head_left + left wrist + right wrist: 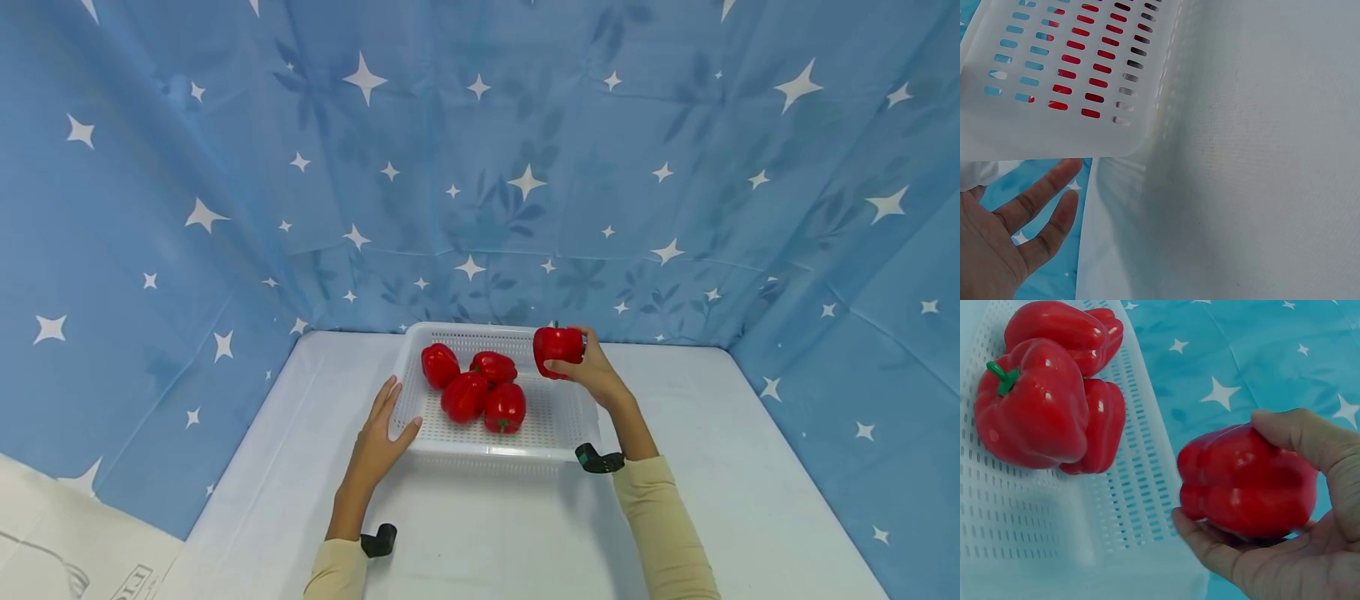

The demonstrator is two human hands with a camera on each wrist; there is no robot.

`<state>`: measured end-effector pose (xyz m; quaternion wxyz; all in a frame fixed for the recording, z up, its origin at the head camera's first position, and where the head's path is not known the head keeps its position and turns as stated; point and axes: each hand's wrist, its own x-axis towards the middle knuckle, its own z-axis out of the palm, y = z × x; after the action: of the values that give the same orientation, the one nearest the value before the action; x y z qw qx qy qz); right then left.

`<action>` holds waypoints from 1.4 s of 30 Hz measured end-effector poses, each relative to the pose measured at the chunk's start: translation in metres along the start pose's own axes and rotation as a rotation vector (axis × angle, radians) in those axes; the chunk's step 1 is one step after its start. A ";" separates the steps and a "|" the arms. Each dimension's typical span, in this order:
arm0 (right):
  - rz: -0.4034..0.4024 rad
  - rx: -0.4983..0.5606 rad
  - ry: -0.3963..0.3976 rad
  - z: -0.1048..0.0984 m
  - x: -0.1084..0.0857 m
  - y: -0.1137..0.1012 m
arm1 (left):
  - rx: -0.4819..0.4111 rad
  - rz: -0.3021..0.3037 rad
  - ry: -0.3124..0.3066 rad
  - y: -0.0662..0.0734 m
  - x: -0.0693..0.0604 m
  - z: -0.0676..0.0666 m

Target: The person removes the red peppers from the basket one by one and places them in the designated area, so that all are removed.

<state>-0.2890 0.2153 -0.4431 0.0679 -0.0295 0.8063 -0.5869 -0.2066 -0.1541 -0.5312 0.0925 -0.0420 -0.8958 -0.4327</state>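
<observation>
A red bell pepper (pixel 557 350) is gripped by my right hand (pixel 597 371) above the right end of a white perforated basket (pixel 551 417). The right wrist view shows thumb and fingers round this held pepper (pixel 1247 481), near the basket's rim. Several more red bell peppers (pixel 465 397) lie together in the left and middle of the basket, one with a green stem (pixel 1004 378). At the basket's left end is my left hand (pixel 377 446), fingers spread and holding nothing. The left wrist view has this hand (pixel 1016 231) beside the basket wall (pixel 1054 134); whether it touches cannot be told.
The basket stands on a white table (pixel 480 525), towards its back edge. A blue curtain (pixel 480 167) with white stars hangs behind and along the sides. At the lower left lies a pale printed sheet (pixel 67 533).
</observation>
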 end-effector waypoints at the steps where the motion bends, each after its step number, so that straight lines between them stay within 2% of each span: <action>1: -0.011 0.009 0.016 -0.002 -0.001 0.000 | -0.001 0.000 0.000 0.000 0.000 0.000; 9: -0.129 0.058 0.126 -0.018 -0.005 0.002 | -0.009 -0.003 -0.001 0.002 -0.001 -0.001; 15: -0.164 0.064 0.168 -0.025 -0.011 0.004 | -0.016 -0.012 -0.003 0.001 -0.001 0.000; 25: -0.139 0.057 0.268 -0.036 -0.018 0.016 | -0.017 0.007 0.011 0.001 -0.001 0.000; 29: -0.125 0.079 0.284 -0.040 -0.021 0.025 | -0.015 0.002 0.007 0.001 -0.001 0.000; 42: -0.073 0.056 0.329 -0.049 -0.027 0.052 | -0.006 -0.012 0.003 0.003 -0.001 -0.001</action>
<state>-0.2680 0.2807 -0.4761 -0.0855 0.0395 0.7883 -0.6080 -0.2053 -0.1529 -0.5291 0.0914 -0.0363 -0.8946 -0.4360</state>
